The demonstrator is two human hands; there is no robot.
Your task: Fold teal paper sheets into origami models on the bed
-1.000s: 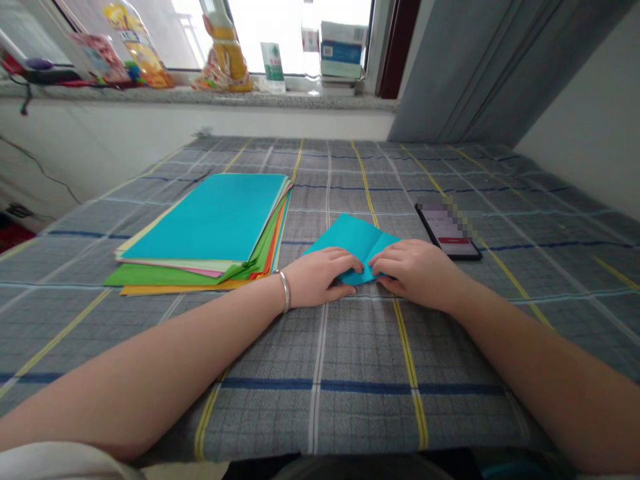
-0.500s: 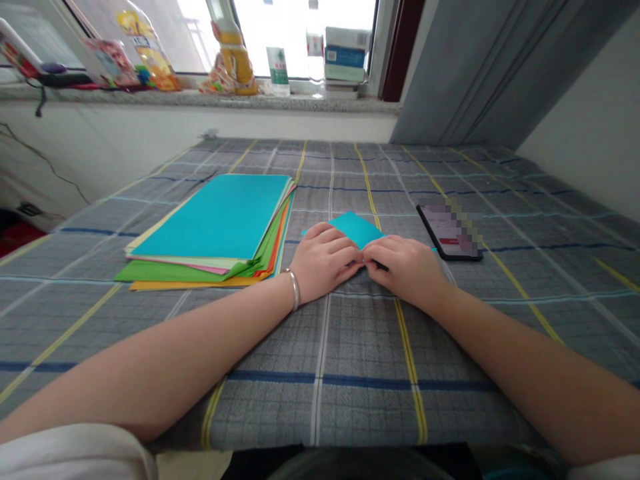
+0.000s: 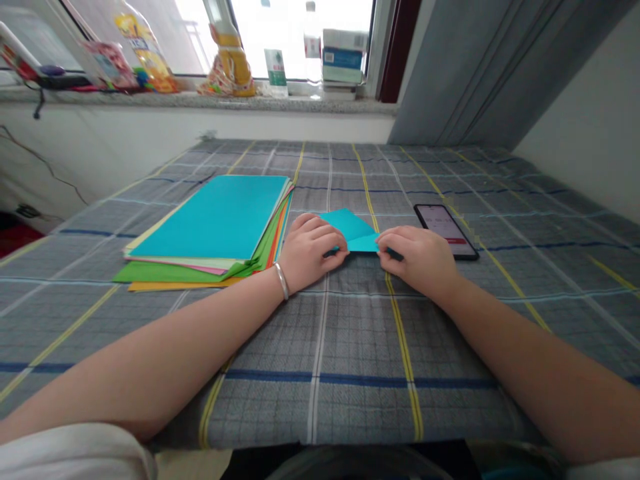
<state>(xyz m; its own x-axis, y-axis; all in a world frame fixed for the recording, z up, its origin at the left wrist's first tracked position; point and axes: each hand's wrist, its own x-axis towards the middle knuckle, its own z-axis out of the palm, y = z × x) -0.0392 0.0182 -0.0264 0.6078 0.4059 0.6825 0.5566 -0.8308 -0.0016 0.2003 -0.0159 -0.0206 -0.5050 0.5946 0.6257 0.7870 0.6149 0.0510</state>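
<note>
A small folded sheet of blue paper (image 3: pixel 353 230) lies on the plaid cloth between my hands, its pointed corner facing away from me and a straight folded edge nearest me. My left hand (image 3: pixel 315 247), with a silver bangle at the wrist, pinches the left part of that near edge. At the right end of the edge, my right hand (image 3: pixel 416 255) is closed with thumb and fingers on the paper. My fingers cover both side corners of the sheet.
Left of my hands lies a stack of coloured paper (image 3: pixel 220 213), blue on top. A phone (image 3: pixel 445 227) rests just beyond my right hand. The plaid cloth (image 3: pixel 360 347) covers the table. Bottles and boxes line the windowsill (image 3: pixel 190 100).
My hands have moved apart from the middle of the paper's near edge, left hand leftward and right hand rightward. More of the folded strip now shows between them.
</note>
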